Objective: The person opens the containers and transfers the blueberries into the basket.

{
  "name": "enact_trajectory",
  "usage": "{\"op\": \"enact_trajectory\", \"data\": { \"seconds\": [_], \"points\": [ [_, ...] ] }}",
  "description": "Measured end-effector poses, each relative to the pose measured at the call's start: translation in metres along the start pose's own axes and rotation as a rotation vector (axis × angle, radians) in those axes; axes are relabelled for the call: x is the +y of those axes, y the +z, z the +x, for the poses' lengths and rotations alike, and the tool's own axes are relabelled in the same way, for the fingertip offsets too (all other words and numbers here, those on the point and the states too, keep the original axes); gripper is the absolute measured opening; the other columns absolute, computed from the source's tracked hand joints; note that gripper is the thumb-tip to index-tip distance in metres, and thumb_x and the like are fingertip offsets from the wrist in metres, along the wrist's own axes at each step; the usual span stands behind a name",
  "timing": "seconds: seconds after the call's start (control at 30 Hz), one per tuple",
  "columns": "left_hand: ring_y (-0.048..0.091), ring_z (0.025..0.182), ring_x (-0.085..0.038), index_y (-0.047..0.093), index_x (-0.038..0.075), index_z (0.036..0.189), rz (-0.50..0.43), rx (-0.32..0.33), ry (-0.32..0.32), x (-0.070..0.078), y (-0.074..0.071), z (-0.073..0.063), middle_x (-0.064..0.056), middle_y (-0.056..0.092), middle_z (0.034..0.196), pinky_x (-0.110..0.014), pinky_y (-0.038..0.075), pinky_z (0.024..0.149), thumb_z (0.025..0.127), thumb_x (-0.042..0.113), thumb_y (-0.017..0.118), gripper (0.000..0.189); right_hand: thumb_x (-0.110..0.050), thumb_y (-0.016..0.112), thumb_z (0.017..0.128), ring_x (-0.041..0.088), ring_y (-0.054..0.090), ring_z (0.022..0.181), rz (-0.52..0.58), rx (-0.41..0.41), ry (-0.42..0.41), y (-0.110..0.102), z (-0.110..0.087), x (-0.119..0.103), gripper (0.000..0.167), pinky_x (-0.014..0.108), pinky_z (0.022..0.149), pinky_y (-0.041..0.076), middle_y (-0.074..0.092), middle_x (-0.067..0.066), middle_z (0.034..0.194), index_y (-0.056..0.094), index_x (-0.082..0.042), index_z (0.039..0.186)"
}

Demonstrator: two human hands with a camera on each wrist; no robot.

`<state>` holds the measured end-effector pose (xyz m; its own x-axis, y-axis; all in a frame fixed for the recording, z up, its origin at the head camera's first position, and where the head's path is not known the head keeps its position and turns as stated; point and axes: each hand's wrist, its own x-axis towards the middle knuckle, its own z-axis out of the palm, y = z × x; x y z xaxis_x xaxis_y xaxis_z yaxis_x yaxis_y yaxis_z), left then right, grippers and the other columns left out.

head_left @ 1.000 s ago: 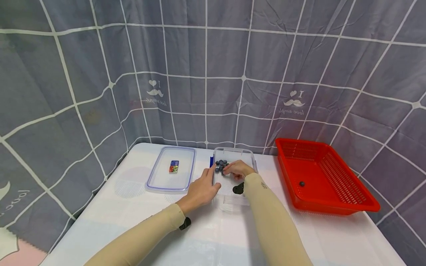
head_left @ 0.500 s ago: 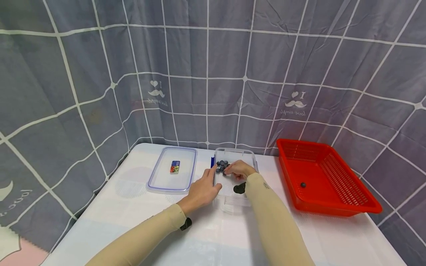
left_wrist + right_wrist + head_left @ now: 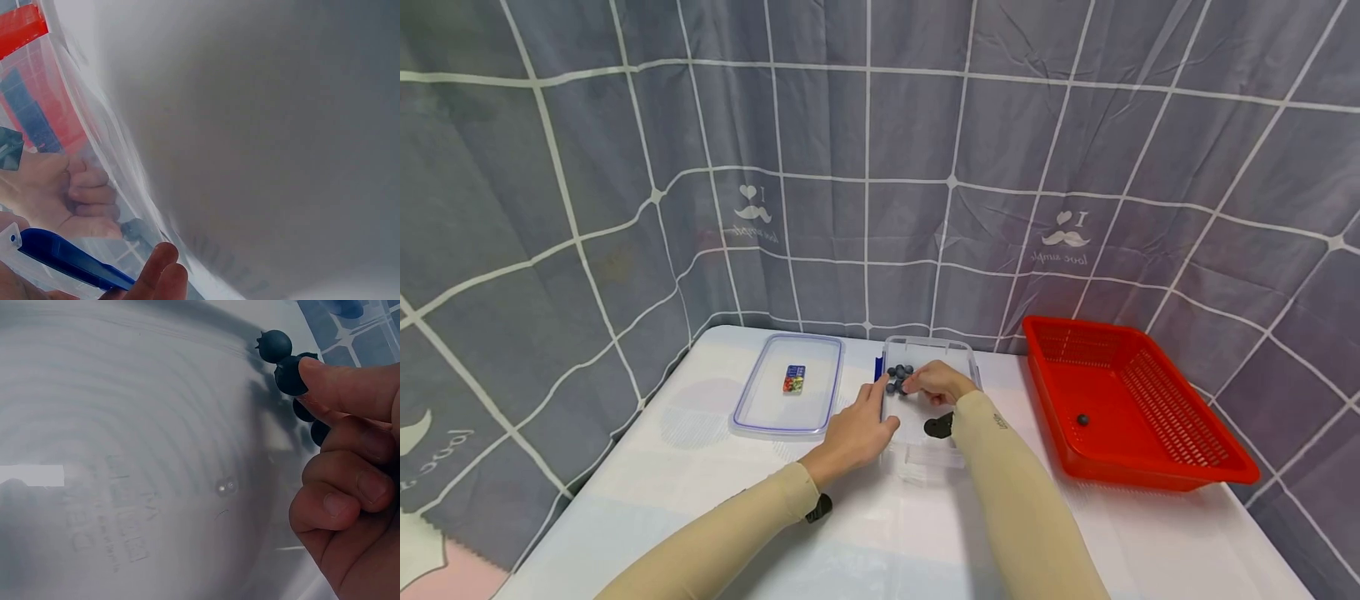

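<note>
A clear plastic container (image 3: 951, 344) with blue side latches stands mid-table, with several dark blueberries (image 3: 900, 372) near its left wall. My right hand (image 3: 938, 382) reaches inside. Its thumb and index finger pinch one blueberry (image 3: 290, 376), while its other fingers curl toward the palm. More blueberries (image 3: 275, 346) lie right beside that one. At the container's left side rests my left hand (image 3: 856, 429), fingers fairly straight along the rim and thumb spread toward the near part. In the left wrist view its fingertips (image 3: 164, 265) show by the blue latch (image 3: 69, 259).
Left of the container lies its clear lid (image 3: 760, 383) with a blue-violet edge and a small colourful label (image 3: 793, 379). A red plastic basket (image 3: 1138, 479) stands at the right, holding a single blueberry (image 3: 1082, 420). Behind the table hangs a grey checked curtain (image 3: 820, 208).
My right hand stays in the container, its fingertips shifting slightly among the blueberries, which have moved a little. The left hand keeps its place on the container's side.
</note>
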<state>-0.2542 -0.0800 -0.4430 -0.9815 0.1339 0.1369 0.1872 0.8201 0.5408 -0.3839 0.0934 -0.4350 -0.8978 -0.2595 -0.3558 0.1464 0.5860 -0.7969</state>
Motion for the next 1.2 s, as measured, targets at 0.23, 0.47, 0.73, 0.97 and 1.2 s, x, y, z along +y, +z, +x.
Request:
{"op": "enact_trajectory", "data": {
  "seconds": [0.23, 0.47, 0.73, 0.97, 1.2],
  "points": [
    [0.062, 0.083, -0.027, 0.024, 0.018, 0.161, -0.002, -0.002, -0.003, 0.002, -0.001, 0.0, -0.007, 0.044, 0.15, -0.043, 0.048, 0.068, 0.092, 0.038, 0.052, 0.077, -0.012, 0.07, 0.091, 0.011, 0.032, 0.051, -0.009, -0.008, -0.021, -0.004, -0.002, -0.009, 0.019, 0.024, 0.049, 0.031, 0.043, 0.001, 0.063, 0.075, -0.003, 0.106],
    [0.06, 0.078, -0.025, 0.024, 0.02, 0.161, -0.003, -0.006, -0.006, 0.0, 0.003, 0.0, -0.008, 0.045, 0.15, -0.042, 0.047, 0.066, 0.094, 0.037, 0.054, 0.076, -0.012, 0.068, 0.093, 0.01, 0.03, 0.05, -0.027, -0.017, -0.084, -0.009, -0.006, -0.019, 0.02, 0.023, 0.049, 0.03, 0.046, 0.001, 0.066, 0.075, -0.002, 0.108],
    [0.058, 0.072, -0.024, 0.024, 0.02, 0.161, -0.015, 0.004, 0.012, 0.0, 0.002, -0.001, -0.009, 0.045, 0.149, -0.041, 0.044, 0.062, 0.094, 0.037, 0.053, 0.076, -0.014, 0.065, 0.095, 0.008, 0.025, 0.044, -0.089, -0.038, -0.167, -0.019, -0.008, -0.031, 0.027, 0.022, 0.047, 0.03, 0.043, -0.002, 0.058, 0.072, 0.0, 0.118],
    [0.06, 0.078, -0.025, 0.023, 0.021, 0.162, -0.004, -0.002, 0.018, 0.0, 0.002, -0.001, -0.008, 0.046, 0.148, -0.04, 0.046, 0.065, 0.093, 0.038, 0.052, 0.076, -0.014, 0.065, 0.096, 0.008, 0.024, 0.044, -0.089, -0.025, -0.2, -0.035, -0.018, -0.036, 0.029, 0.023, 0.048, 0.03, 0.053, -0.007, 0.068, 0.072, 0.0, 0.12],
    [0.065, 0.094, -0.031, 0.025, 0.02, 0.161, 0.005, 0.018, 0.019, 0.0, 0.002, -0.001, -0.009, 0.045, 0.149, -0.047, 0.05, 0.074, 0.093, 0.039, 0.052, 0.075, -0.022, 0.068, 0.096, 0.009, 0.023, 0.043, -0.089, -0.012, -0.221, -0.056, -0.035, -0.041, 0.029, 0.026, 0.049, 0.029, 0.04, -0.006, 0.055, 0.073, -0.005, 0.119]
  ]
}}
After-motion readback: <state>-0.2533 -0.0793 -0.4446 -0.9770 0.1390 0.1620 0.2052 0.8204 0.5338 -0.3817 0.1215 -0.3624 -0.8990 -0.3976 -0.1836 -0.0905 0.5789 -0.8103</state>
